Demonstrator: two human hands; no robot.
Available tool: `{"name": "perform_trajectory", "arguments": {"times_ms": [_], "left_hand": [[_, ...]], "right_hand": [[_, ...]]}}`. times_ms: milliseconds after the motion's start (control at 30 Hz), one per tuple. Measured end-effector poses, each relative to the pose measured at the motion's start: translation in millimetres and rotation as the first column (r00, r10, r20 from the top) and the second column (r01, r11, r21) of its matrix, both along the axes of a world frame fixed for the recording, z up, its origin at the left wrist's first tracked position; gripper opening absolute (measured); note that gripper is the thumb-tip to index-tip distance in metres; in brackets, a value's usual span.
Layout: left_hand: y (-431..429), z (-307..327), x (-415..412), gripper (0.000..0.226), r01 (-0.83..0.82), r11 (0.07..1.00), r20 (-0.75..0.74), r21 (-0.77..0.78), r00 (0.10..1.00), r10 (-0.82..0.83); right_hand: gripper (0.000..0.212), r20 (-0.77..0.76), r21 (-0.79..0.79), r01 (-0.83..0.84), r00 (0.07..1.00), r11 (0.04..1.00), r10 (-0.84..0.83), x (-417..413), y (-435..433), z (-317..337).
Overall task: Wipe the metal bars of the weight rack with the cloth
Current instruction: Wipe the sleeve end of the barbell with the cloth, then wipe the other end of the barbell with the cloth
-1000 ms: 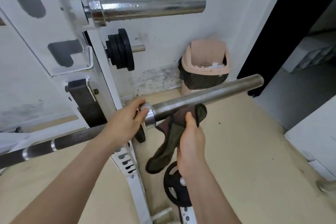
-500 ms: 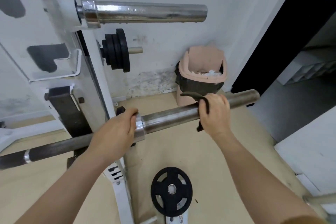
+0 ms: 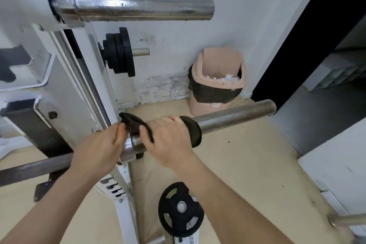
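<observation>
On one bar (image 3: 233, 117), two hands, one cloth (image 3: 190, 130)

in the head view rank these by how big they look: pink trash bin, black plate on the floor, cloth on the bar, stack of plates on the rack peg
1. pink trash bin
2. black plate on the floor and stack of plates: too close to rank, and the floor plate is nearer the camera
3. cloth, partly hidden by the right hand

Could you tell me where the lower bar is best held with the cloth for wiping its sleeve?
Wrap the cloth over the lower bar sleeve from above, just right of the collar, as the right hand does. The sleeve is round, smooth and bare out to its free end.
</observation>
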State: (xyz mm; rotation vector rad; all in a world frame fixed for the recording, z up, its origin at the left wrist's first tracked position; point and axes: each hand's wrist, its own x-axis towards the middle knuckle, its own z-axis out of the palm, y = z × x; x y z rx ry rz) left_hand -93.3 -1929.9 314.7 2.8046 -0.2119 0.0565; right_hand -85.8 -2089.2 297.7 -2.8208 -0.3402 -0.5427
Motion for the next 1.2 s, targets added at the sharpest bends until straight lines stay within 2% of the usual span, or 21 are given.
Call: {"name": "perform_trajectory", "arguments": {"times_ms": [67, 133, 233, 300, 433, 533, 600, 633, 700, 733, 833, 867, 933, 1000, 1033, 1100, 1200], "left_hand": [[3.2, -0.7, -1.2, 0.048, 0.044, 0.999, 0.021, -0.021, 0.999, -0.043], [4.3, -0.2, -3.7, 0.051, 0.084, 0.995, 0.039, -0.051, 0.996, -0.083], [3.2, 1.3, -6.3, 0.042, 0.096, 0.989, 0.035, -0.113, 0.995, -0.092], [2.5, -1.4, -8.2, 0.039, 0.116, 0.984, 0.035, -0.133, 0.993, -0.112], [10.8, -9.8, -14.6, 0.04, 0.169, 0.974, 0.076, -0.152, 0.984, -0.159], [19.3, -2.7, -31.7, 0.049, 0.274, 0.955, 0.123, -0.114, 0.958, -0.26], [32.5, 9.6, -50.3, 0.04, 0.339, 0.929, 0.173, -0.148, 0.934, -0.314], [44.1, 15.2, -59.8, 0.036, 0.347, 0.923, 0.206, -0.167, 0.928, -0.311], [78.2, 23.8, -78.1, 0.033, 0.266, 0.939, 0.27, -0.22, 0.941, -0.204], [101.1, 23.6, -86.3, 0.035, 0.196, 0.949, 0.289, -0.246, 0.95, -0.121], [185.7, 8.8, -104.1, 0.045, -0.075, 0.975, 0.28, -0.207, 0.951, 0.133], [215.4, 2.5, -108.6, 0.051, -0.162, 0.974, 0.239, -0.156, 0.951, 0.196], [269.2, -7.6, -118.7, 0.064, -0.268, 0.962, 0.125, -0.054, 0.954, 0.272], [310.1, -12.8, -130.2, 0.074, -0.27, 0.963, 0.063, -0.002, 0.961, 0.27], [326.6, -14.2, -135.4, 0.076, -0.259, 0.966, 0.061, 0.001, 0.964, 0.259], [351.0, -13.6, -145.6, 0.075, -0.265, 0.964, 0.066, -0.021, 0.962, 0.266], [383.0, -15.0, -155.5, 0.072, -0.3, 0.943, 0.057, -0.146, 0.949, 0.31]], "right_hand": [[0.044, 0.015, -0.059, 0.012, 1.0, 0.998, -0.011, 4.8, -51.9, -4.4], [0.04, 0.081, -0.058, 0.182, 0.981, 0.982, -0.177, 13.3, -106.8, -4.8], [0.039, 0.053, 0.076, 0.421, 0.903, 0.904, -0.426, 24.2, -141.5, -4.9], [0.043, 0.026, 0.159, 0.49, 0.866, 0.857, -0.5, 22.4, -118.8, -4.9], [0.05, 0.006, 0.154, 0.355, 0.933, 0.922, -0.361, -4.1, -4.6, -10.5], [0.05, -0.036, 0.261, 0.27, 0.962, 0.927, -0.27, -20.7, 56.1, -8.2], [0.055, -0.121, 0.448, 0.235, 0.972, 0.862, -0.202, -32.1, 64.9, -2.9], [0.055, -0.13, 0.581, 0.205, 0.979, 0.788, -0.159, -41.1, 67.2, 3.5], [0.048, -0.033, 0.762, 0.093, 0.994, 0.641, -0.106, -62.9, 84.4, 19.2], [0.046, 0.041, 0.786, 0.022, 0.995, 0.618, -0.087, -74.4, 102.6, 28.4], [0.04, 0.191, 0.699, -0.154, 0.981, 0.698, 0.025, -93.2, 177.8, 39.4], [0.04, 0.183, 0.641, -0.176, 0.98, 0.748, 0.074, -93.0, 204.8, 36.4], [0.039, 0.062, 0.476, -0.142, 0.99, 0.868, 0.128, -84.1, 256.4, 20.5], [0.039, -0.083, 0.227, 0.006, 0.996, 0.974, 0.013, -74.9, 295.0, 0.4], [0.04, -0.111, 0.141, 0.088, 0.991, 0.986, -0.072, -72.0, 309.4, -5.9], [0.041, -0.141, 0.071, 0.155, 0.979, 0.985, -0.144, -73.0, 333.1, -9.3], [0.042, -0.116, -0.006, 0.097, 0.988, 0.995, -0.097, -82.8, 376.6, -7.6]]}}
